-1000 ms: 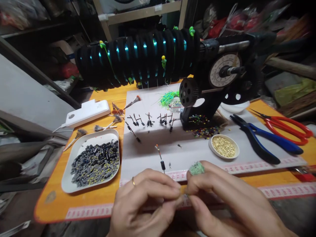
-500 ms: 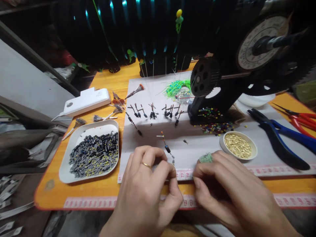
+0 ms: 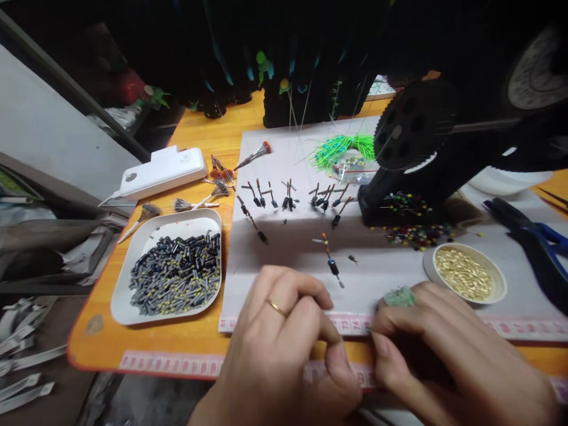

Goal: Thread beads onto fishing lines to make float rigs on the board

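My left hand [image 3: 284, 343], a gold ring on one finger, is at the table's front edge. Its fingers are bent in and its thumb and index tips close together; anything between them is hidden. To its right, my right hand [image 3: 444, 343] has its thumb pressed to the index finger, and what it pinches is too small to make out. A rough green piece [image 3: 399, 296] sits against its curled fingers. Just beyond both hands, on the white sheet [image 3: 288, 260], lies a small float rig [image 3: 332, 266] with an orange-tipped stem, a black bead and a grey end. A tiny dark piece [image 3: 353, 259] lies beside it.
A white tray [image 3: 116, 296] of grey and black tubes stands left. Several similar rigs [image 3: 290, 201] line the sheet. Right are a cup [image 3: 501, 290] of gold beads, coloured pins [image 3: 412, 234] and pliers [image 3: 532, 254]. A black geared machine [image 3: 412, 124] overhangs the back.
The camera view has shifted, so the table items appear further right. The small grey piece that lay below the rig is no longer seen there. Both hands stay close together at the front edge.
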A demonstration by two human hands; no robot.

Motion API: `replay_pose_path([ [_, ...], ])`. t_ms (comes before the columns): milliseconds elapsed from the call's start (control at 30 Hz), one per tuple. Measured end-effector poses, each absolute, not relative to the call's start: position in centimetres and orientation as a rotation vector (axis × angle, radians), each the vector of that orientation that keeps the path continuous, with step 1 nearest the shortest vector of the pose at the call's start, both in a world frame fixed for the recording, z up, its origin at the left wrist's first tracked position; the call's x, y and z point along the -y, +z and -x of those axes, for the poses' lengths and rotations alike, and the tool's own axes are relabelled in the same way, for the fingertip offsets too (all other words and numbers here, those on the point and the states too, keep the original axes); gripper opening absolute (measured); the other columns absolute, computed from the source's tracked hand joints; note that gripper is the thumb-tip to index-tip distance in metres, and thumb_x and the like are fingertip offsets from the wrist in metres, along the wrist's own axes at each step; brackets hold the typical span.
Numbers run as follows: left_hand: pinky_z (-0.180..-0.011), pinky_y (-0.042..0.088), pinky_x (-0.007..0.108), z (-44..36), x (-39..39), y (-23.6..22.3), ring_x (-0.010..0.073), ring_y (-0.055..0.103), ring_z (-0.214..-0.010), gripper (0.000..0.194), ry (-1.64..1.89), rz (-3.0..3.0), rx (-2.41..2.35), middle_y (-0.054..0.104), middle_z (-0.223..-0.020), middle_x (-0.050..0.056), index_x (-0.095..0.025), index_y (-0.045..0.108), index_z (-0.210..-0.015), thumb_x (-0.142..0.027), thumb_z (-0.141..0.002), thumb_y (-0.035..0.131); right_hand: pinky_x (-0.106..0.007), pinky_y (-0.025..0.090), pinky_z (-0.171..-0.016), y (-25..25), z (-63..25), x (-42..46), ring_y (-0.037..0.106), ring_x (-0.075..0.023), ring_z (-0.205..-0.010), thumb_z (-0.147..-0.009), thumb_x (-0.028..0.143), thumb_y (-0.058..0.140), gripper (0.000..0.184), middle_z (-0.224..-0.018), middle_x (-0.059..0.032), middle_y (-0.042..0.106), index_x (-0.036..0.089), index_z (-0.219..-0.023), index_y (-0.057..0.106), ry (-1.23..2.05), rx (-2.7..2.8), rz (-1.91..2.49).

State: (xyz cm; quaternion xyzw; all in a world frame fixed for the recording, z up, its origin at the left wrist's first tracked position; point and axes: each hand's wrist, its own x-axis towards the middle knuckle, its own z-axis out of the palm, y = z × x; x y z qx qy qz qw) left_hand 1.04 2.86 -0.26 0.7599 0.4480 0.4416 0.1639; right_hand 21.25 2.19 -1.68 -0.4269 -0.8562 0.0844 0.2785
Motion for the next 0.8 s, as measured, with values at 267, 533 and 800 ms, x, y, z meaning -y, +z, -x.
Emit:
replay_pose_path([
  [267, -0.045, 0.046, 0.018, -2.0, -2.5, 0.2, 0.0087, 0.060, -0.049, 0.027, 1.214, -1.796, -0.992, 0.065, -0.064, -0.005, -0.026, 0.046, -0.080, -0.002, -0.085, 0.060, -0.030, 0.039, -0.065, -1.1, -20.5, -1.6, 0.052, -0.0157, -0.067, -0.093, 0.010, 0.053, 0.013, -0.074, 0.0025, 0.051, 0.023, -0.094, 0.049, 0.269, 2.207, 1.222],
  [533, -0.057, 0.052, 0.026, -0.4, -4.0, 1.2, 0.0151, 0.066, -0.060, 0.019, 0.963, -2.555, -1.156, 0.069, -0.069, 0.000, -0.018, 0.067, -0.087, -0.007, -0.095, 0.054, -0.031, 0.039, -0.068, -1.1, -20.7, -1.7, 0.052, -0.0166, -0.069, -0.093, 0.011, 0.055, 0.012, -0.073, 0.0022, 0.051, 0.022, -0.094, 0.051, 0.249, 2.221, 1.202],
  [800, -0.065, 0.039, 0.035, -0.7, -3.3, -0.3, 0.0188, 0.049, -0.072, 0.019, 1.081, -2.401, -1.370, 0.057, -0.070, 0.000, -0.019, 0.063, -0.076, -0.002, -0.084, 0.060, -0.032, 0.036, -0.069, -1.4, -21.3, -1.9, 0.050, -0.0169, -0.069, -0.094, 0.010, 0.054, 0.013, -0.073, 0.0020, 0.050, 0.022, -0.094, 0.050, 0.213, 2.254, 1.192],
])
